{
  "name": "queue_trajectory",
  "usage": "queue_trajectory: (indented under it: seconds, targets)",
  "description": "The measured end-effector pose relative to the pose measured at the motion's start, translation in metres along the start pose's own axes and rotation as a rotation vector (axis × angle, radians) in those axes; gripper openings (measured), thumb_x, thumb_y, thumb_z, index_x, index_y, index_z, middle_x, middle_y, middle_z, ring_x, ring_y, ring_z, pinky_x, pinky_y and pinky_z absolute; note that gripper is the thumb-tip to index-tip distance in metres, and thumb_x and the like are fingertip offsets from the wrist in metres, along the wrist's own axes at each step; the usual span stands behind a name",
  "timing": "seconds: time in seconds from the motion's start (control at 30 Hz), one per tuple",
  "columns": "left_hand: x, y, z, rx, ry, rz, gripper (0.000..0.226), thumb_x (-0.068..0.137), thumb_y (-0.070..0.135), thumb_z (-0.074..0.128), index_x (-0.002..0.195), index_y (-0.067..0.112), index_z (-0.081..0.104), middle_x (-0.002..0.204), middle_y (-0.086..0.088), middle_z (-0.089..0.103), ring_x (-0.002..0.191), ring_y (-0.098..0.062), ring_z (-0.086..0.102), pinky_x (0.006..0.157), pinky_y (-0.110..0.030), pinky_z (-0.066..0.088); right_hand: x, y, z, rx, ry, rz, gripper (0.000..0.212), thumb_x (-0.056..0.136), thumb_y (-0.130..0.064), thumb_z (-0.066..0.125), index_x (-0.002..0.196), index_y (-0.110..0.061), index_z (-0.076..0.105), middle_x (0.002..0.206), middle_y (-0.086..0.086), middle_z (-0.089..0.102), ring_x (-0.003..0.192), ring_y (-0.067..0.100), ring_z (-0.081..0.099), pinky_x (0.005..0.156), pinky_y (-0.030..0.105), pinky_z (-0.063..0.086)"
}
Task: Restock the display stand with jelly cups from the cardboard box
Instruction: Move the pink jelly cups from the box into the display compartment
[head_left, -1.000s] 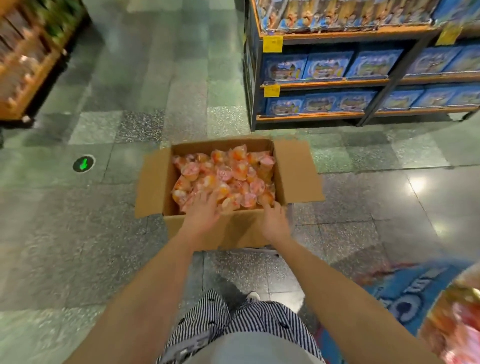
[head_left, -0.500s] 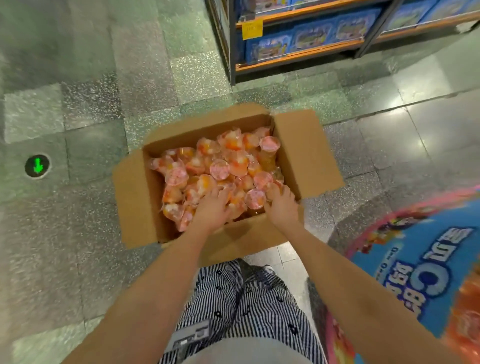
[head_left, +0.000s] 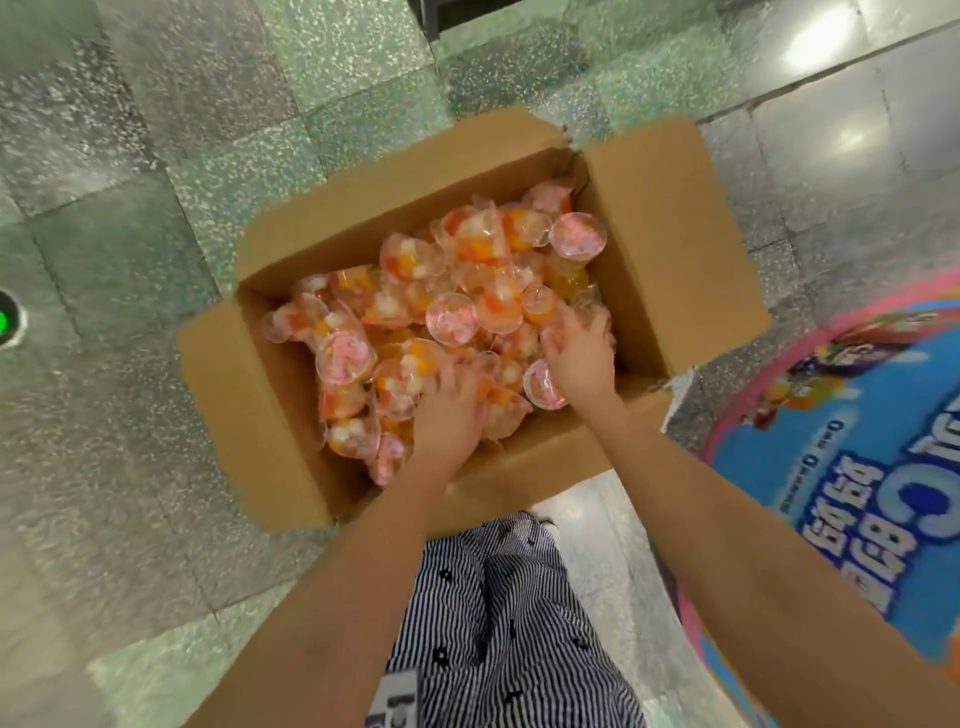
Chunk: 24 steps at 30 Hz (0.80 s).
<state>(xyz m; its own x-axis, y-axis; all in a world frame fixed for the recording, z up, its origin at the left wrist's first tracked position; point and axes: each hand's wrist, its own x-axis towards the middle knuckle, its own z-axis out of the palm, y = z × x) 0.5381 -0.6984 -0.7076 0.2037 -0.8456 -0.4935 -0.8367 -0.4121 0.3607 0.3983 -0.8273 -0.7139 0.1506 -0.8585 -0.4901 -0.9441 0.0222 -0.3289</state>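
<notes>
Both hands have pushed deeper into the jelly cups (head_left: 467, 291) heaped in the open cardboard box (head_left: 270, 415) on the floor (head_left: 156, 156). Left hand (head_left: 449, 413) and right hand (head_left: 581, 358): fingers curled down among the cups; clamped on a cup or not, cannot tell.

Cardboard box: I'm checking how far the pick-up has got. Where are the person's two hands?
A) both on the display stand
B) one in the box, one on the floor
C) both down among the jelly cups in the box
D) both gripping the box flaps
C: the left hand and the right hand both lie on the heap of jelly cups inside the cardboard box.
</notes>
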Motion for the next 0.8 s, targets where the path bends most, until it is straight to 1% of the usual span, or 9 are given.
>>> queue_trajectory:
  seconds: [0.1, 0.2, 0.33, 0.47, 0.53, 0.63, 0.67, 0.77, 0.8]
  targets:
    - [0.007, 0.0, 0.005, 0.047, -0.035, -0.023, 0.051, 0.097, 0.035, 0.053, 0.141, 0.015, 0.038, 0.145, -0.018, 0.033, 0.12, -0.039, 0.041, 0.094, -0.04, 0.044, 0.008, 0.003, 0.006, 0.012, -0.028, 0.04, 0.043, 0.1, -0.031, 0.047, 0.142, -0.031, 0.041, 0.149, 0.019, 0.026, 0.119, 0.045, 0.049, 0.098, 0.05, 0.045]
    - [0.013, -0.001, 0.005, 0.056, -0.014, -0.029, 0.046, 0.096, 0.037, 0.055, 0.133, 0.013, 0.043, 0.139, -0.015, 0.038, 0.118, -0.035, 0.041, 0.092, -0.036, 0.044, 0.009, 0.008, 0.01, 0.044, -0.05, 0.057, 0.034, 0.101, -0.025, 0.046, 0.135, -0.023, 0.048, 0.147, 0.018, 0.031, 0.117, 0.042, 0.052, 0.096, 0.049, 0.048]
    - [0.011, -0.004, 0.005, 0.023, -0.046, -0.019, 0.043, 0.095, 0.035, 0.057, 0.13, 0.013, 0.044, 0.14, -0.014, 0.036, 0.12, -0.035, 0.038, 0.097, -0.039, 0.04, 0.004, 0.015, -0.001, 0.136, -0.029, 0.052, 0.032, 0.095, -0.006, 0.044, 0.121, -0.019, 0.058, 0.141, 0.009, 0.04, 0.116, 0.034, 0.053, 0.097, 0.046, 0.047]
    - [0.003, -0.006, -0.008, -0.058, -0.044, 0.004, 0.04, 0.091, 0.031, 0.063, 0.123, 0.013, 0.047, 0.138, -0.011, 0.037, 0.115, -0.033, 0.046, 0.091, -0.042, 0.047, -0.018, 0.017, -0.02, 0.227, 0.023, -0.028, 0.033, 0.089, 0.001, 0.045, 0.115, -0.012, 0.061, 0.136, 0.007, 0.05, 0.117, 0.03, 0.052, 0.093, 0.043, 0.047]
    - [-0.002, -0.001, -0.02, -0.075, -0.026, 0.03, 0.039, 0.092, 0.03, 0.061, 0.123, 0.014, 0.045, 0.135, -0.008, 0.038, 0.11, -0.029, 0.05, 0.087, -0.042, 0.05, -0.034, 0.016, -0.033, 0.269, 0.047, -0.021, 0.032, 0.092, 0.0, 0.045, 0.119, -0.008, 0.06, 0.134, 0.009, 0.054, 0.118, 0.03, 0.053, 0.091, 0.038, 0.044]
    - [-0.007, 0.013, -0.039, -0.091, 0.032, 0.098, 0.036, 0.092, 0.027, 0.062, 0.122, 0.014, 0.046, 0.134, -0.007, 0.04, 0.113, -0.027, 0.047, 0.09, -0.039, 0.048, -0.062, 0.023, -0.05, 0.339, 0.09, -0.003, 0.038, 0.094, 0.001, 0.042, 0.126, -0.011, 0.058, 0.132, 0.006, 0.056, 0.117, 0.027, 0.054, 0.093, 0.038, 0.044]
    - [-0.008, 0.02, -0.044, -0.089, 0.051, 0.128, 0.035, 0.092, 0.027, 0.062, 0.121, 0.014, 0.046, 0.133, -0.007, 0.04, 0.114, -0.026, 0.046, 0.091, -0.038, 0.046, -0.071, 0.027, -0.054, 0.362, 0.102, 0.006, 0.039, 0.094, -0.003, 0.041, 0.127, -0.015, 0.058, 0.131, 0.005, 0.058, 0.116, 0.026, 0.055, 0.093, 0.038, 0.045]
    - [-0.008, 0.047, -0.058, -0.03, 0.077, 0.222, 0.039, 0.091, 0.028, 0.062, 0.123, 0.014, 0.045, 0.127, -0.006, 0.043, 0.116, -0.027, 0.043, 0.097, -0.04, 0.043, -0.096, 0.046, -0.069, 0.415, 0.126, 0.085, 0.043, 0.09, -0.03, 0.035, 0.127, -0.027, 0.057, 0.124, -0.001, 0.061, 0.109, 0.022, 0.058, 0.089, 0.037, 0.048]
    - [-0.008, 0.058, -0.06, -0.016, 0.086, 0.255, 0.04, 0.091, 0.03, 0.062, 0.123, 0.014, 0.044, 0.127, -0.006, 0.043, 0.118, -0.028, 0.041, 0.099, -0.043, 0.042, -0.105, 0.054, -0.074, 0.435, 0.132, 0.099, 0.042, 0.091, -0.029, 0.036, 0.127, -0.027, 0.058, 0.121, 0.0, 0.062, 0.106, 0.022, 0.058, 0.087, 0.034, 0.046]
